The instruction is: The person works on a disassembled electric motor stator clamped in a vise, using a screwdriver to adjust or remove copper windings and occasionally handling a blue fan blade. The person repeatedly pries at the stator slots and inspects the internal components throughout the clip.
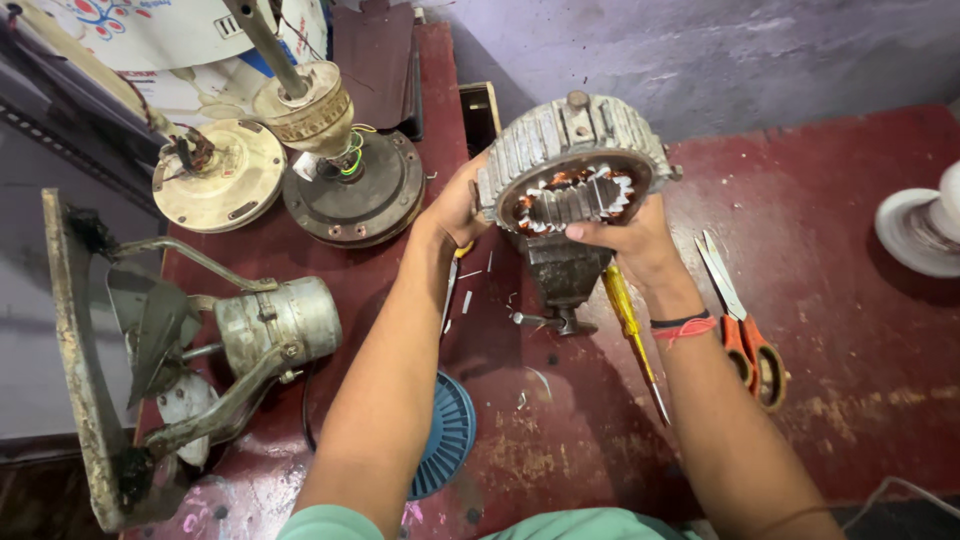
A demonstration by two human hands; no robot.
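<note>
A ribbed grey metal motor housing (pixel 560 135) with copper windings inside its round opening is lifted above the dark red worktable (pixel 830 210). My left hand (pixel 455 205) grips its left side. My right hand (pixel 630 240) holds its lower right rim, thumb at the opening's edge. The housing's mounting foot (pixel 565 275) hangs below it. A yellow-handled screwdriver (pixel 628 320) lies on the table beside my right wrist.
Orange-handled scissors (pixel 745 330) lie to the right. Two ceiling fan motors (pixel 350 185) stand at the back left, and an exhaust fan in a frame (pixel 230 340) lies at the left. A blue ribbed disc (pixel 450 435) sits near me. At the right edge stands a white object (pixel 925 225).
</note>
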